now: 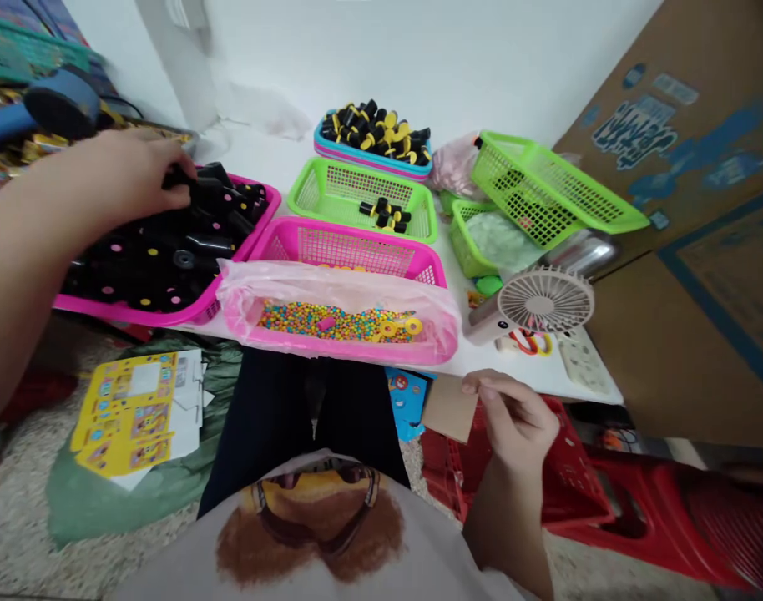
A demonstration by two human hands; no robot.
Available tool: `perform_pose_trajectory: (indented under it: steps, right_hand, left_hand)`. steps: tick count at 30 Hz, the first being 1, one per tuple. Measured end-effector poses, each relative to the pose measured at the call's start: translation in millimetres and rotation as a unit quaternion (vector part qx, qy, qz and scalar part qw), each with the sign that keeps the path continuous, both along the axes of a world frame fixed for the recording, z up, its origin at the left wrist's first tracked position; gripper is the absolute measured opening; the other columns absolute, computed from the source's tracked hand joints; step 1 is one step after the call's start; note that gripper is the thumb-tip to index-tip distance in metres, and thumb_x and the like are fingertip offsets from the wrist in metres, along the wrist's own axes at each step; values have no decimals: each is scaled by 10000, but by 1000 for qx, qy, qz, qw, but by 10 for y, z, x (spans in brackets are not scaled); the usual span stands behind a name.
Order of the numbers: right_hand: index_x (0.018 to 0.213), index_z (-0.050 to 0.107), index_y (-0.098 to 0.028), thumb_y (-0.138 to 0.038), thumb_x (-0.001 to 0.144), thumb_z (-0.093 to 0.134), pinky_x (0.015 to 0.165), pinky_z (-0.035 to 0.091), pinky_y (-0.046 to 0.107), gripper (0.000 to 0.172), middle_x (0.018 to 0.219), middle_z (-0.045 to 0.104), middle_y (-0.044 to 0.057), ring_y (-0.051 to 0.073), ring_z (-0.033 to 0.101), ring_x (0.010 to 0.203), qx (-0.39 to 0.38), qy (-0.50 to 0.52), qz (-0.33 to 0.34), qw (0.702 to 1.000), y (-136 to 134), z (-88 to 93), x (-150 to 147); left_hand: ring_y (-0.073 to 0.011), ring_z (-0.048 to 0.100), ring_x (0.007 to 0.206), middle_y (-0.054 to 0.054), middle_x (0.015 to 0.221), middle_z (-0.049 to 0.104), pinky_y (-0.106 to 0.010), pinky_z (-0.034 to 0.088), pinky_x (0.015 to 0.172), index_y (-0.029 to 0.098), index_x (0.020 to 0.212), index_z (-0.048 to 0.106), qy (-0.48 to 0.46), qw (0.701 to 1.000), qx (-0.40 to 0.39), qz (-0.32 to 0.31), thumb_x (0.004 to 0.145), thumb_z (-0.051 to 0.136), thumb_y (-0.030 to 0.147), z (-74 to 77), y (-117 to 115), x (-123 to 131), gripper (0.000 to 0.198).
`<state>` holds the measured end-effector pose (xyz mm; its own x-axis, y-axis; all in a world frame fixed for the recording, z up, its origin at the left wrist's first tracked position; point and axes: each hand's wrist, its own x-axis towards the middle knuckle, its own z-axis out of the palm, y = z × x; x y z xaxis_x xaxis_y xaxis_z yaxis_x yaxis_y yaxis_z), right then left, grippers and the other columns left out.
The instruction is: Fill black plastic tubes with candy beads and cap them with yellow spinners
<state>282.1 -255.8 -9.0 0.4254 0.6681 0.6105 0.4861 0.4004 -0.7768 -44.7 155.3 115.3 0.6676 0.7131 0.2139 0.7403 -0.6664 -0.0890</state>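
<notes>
My left hand (pixel 128 171) reaches into a pink basket (pixel 194 310) heaped with black plastic tubes (pixel 187 242) and closes its fingers on one black tube at the top of the heap. My right hand (pixel 516 417) hangs below the table edge and pinches a small brown cardboard piece (pixel 449 407) between thumb and fingers. Straight ahead sits a pink basket lined with a pink plastic bag (pixel 337 288), holding small multicoloured beads (pixel 322 320) and yellow rings (pixel 399 326).
Further back stand a green basket (pixel 362 196) with a few black-and-yellow parts, a blue-pink tray (pixel 375 138) full of them, and tilted green baskets (pixel 553 188). A small white fan (pixel 541 305) lies at right. Cardboard box (pixel 700 250) at right; yellow sticker sheets (pixel 131 413) and red baskets (pixel 582 492) below.
</notes>
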Motion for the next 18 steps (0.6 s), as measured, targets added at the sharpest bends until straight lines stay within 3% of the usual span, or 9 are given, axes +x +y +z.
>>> perform_pose_trajectory:
  steps: [2, 4, 6, 8, 11, 13, 14, 15, 18]
  right_hand:
    - [1112, 804, -299, -61, 938, 656, 688, 632, 373, 331, 861, 803, 35, 218, 768, 775, -23, -39, 58, 997, 21, -6, 11]
    - [1130, 802, -289, -44, 944, 642, 709, 636, 355, 348, 864, 807, 35, 210, 769, 793, -32, -63, 102, 992, 61, -15, 12]
    - [1122, 803, -280, -49, 952, 651, 731, 637, 328, 325, 862, 809, 31, 194, 771, 800, -32, -52, 125, 990, 137, -38, -36]
    - [1138, 794, -294, -83, 979, 657, 735, 637, 295, 298, 875, 806, 18, 166, 766, 788, -39, 17, 145, 989, 268, -61, -178]
    - [1319, 696, -391, -293, 1055, 620, 699, 651, 298, 291, 1124, 772, 22, 167, 762, 895, -53, 186, 229, 954, 567, -50, -588]
    - [1459, 547, -463, -542, 1054, 559, 631, 655, 330, 412, 1384, 649, 40, 220, 738, 1051, -72, 270, 290, 915, 792, -21, -924]
    - [1487, 496, -465, -639, 1045, 499, 603, 648, 335, 475, 1393, 628, 47, 229, 731, 1043, -84, 290, 296, 906, 896, -11, -1081]
    - [1471, 502, -433, -693, 1041, 440, 651, 657, 354, 506, 1354, 635, 53, 237, 718, 1066, -93, 292, 277, 911, 987, -8, -1219]
    - [1269, 604, -317, -740, 1041, 334, 963, 610, 419, 551, 1213, 658, 63, 241, 663, 1147, -67, 274, 151, 947, 1159, -54, -1473]
  left_hand:
    - [-372, 596, 1300, -145, 1305, 618, -527, 416, 1077, -62, 1263, 659, -36, 999, -1, 29, 782, -54, 922, 71, -102, -12, 1307]
    - [-247, 617, 1233, -94, 1213, 650, -473, 412, 1089, -34, 1218, 688, -68, 997, 16, 11, 871, 89, 854, 89, -175, -42, 1126]
    - [-106, 626, 1029, -48, 1066, 697, -377, 465, 1077, 29, 1148, 727, -125, 991, 18, -52, 910, 354, 802, 70, -321, -65, 890]
    - [-53, 604, 830, -14, 994, 722, -274, 534, 984, 81, 1158, 724, -170, 973, -18, -155, 959, 551, 621, 28, -626, -30, 601]
    - [-94, 693, 871, -36, 1109, 763, -220, 578, 838, 151, 1119, 713, -228, 927, -74, -288, 1003, 607, 315, -97, -1316, 159, 228]
    - [-147, 743, 1048, -44, 1155, 774, -245, 596, 927, 203, 1100, 702, -260, 892, -105, -355, 1008, 605, 222, -238, -1763, 317, 135]
    - [-161, 744, 1118, -55, 1201, 771, -256, 594, 978, 212, 1124, 690, -258, 881, -120, -378, 1014, 595, 189, -325, -1943, 387, 148]
    - [-175, 742, 1156, -71, 1252, 761, -262, 598, 991, 214, 1166, 676, -263, 870, -123, -397, 1018, 607, 193, -421, -2087, 447, 164]
    - [-226, 719, 1238, -121, 1377, 703, -324, 606, 1026, 222, 1313, 600, -315, 874, -93, -358, 1021, 634, 227, -743, -2322, 580, 294]
